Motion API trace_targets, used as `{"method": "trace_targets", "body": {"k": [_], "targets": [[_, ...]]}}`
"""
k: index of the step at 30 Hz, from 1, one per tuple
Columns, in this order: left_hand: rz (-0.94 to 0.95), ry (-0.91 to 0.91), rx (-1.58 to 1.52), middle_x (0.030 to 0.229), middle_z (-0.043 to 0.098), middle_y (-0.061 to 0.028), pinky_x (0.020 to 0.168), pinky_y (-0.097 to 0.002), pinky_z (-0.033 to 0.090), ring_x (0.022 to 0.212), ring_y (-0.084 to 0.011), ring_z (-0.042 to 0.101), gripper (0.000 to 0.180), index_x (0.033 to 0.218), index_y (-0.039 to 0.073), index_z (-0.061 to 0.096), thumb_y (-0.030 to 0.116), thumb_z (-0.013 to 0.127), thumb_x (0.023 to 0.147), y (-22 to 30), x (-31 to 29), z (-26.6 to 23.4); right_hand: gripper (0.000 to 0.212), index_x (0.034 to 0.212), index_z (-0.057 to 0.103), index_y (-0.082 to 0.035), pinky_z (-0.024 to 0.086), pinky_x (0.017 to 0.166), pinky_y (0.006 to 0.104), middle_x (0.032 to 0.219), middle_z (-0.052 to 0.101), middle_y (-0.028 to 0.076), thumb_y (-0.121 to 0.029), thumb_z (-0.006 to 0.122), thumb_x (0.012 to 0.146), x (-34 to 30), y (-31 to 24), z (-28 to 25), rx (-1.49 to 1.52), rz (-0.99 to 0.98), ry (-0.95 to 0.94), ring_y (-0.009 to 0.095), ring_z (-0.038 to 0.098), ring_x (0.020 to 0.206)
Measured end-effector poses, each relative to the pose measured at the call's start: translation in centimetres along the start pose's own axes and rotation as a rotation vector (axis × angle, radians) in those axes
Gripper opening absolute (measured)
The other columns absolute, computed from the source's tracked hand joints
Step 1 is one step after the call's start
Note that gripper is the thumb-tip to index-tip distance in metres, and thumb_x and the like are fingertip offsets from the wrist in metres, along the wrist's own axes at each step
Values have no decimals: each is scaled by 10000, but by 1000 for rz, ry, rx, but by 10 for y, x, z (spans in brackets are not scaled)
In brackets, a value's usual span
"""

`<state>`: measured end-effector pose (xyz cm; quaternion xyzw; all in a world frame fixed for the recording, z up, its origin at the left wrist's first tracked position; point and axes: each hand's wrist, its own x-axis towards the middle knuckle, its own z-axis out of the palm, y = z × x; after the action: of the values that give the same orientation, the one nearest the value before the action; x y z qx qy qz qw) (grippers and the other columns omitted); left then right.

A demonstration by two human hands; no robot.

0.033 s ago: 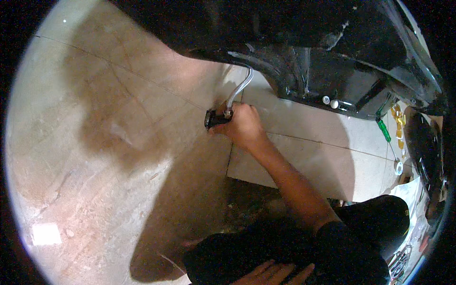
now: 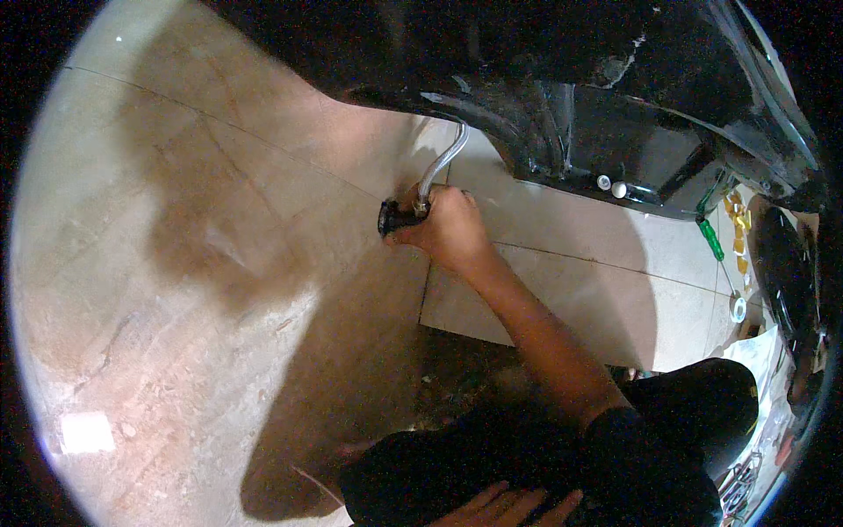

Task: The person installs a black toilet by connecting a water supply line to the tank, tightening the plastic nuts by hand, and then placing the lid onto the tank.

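My right hand is closed round a black cylindrical part with a wide round end that sticks out to the left of my fingers. A silvery braided hose joins this part at a metal fitting and runs up behind the lower edge of a large glossy black panel. What the part is exactly does not show. At the lower edge, the fingers of my left hand lie stretched out against dark clothing; the rest of that hand is cut off.
Two small white round pieces are on the black panel's lower lip. At the right are a green-handled screwdriver, a white ring-shaped piece and a yellow strip. The tiled floor has dark joints.
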<state>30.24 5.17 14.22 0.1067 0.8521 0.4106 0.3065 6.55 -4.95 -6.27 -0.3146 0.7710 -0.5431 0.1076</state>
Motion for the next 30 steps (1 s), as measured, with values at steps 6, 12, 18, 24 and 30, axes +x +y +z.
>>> {"method": "trace_targets", "body": {"k": [6, 12, 18, 24, 30], "targets": [[-129, 30, -108, 1289, 485, -242, 1035, -488, 323, 1178, -411, 466, 651, 1432, 90, 345, 407, 540, 897, -1, 6, -19, 513, 890, 671, -12, 508, 747, 397, 866, 673, 188, -326, 869, 535, 11, -2, -9, 8, 96, -99, 331, 656, 821], [-400, 121, 151, 1265, 513, -221, 998, -440, 373, 1160, -404, 481, 666, 1409, 59, 367, 304, 637, 852, 17, 22, -34, 575, 975, 668, -6, 505, 797, 378, 980, 670, 182, -361, 862, 566, 7, 7, -23, 131, 29, -179, 297, 651, 876], [-527, 177, 213, 972, 663, -166, 862, -403, 496, 931, -349, 644, 456, 1299, 86, 516, 209, 649, 881, 23, 16, -62, 461, 1003, 678, 20, 504, 813, 364, 973, 694, 143, -312, 797, 707, -2, 85, -71, 470, 218, -99, 220, 646, 887], [-339, 532, 1177, 1229, 556, -168, 1101, -510, 286, 1202, -303, 490, 463, 1181, 83, 601, 191, 734, 750, -84, 63, -152, 328, 1014, 683, 17, 501, 810, 368, 938, 701, 139, -247, 703, 819, 0, 107, -61, 428, 382, 101, 252, 652, 866], [-367, 465, 1404, 1335, 476, -121, 1128, -626, 111, 1289, -286, 385, 493, 1122, 91, 652, 246, 779, 672, -145, 86, -158, 299, 1019, 685, 1, 507, 750, 328, 931, 706, 103, -227, 683, 825, -7, 93, -33, 780, 387, 261, 242, 662, 800]]}}
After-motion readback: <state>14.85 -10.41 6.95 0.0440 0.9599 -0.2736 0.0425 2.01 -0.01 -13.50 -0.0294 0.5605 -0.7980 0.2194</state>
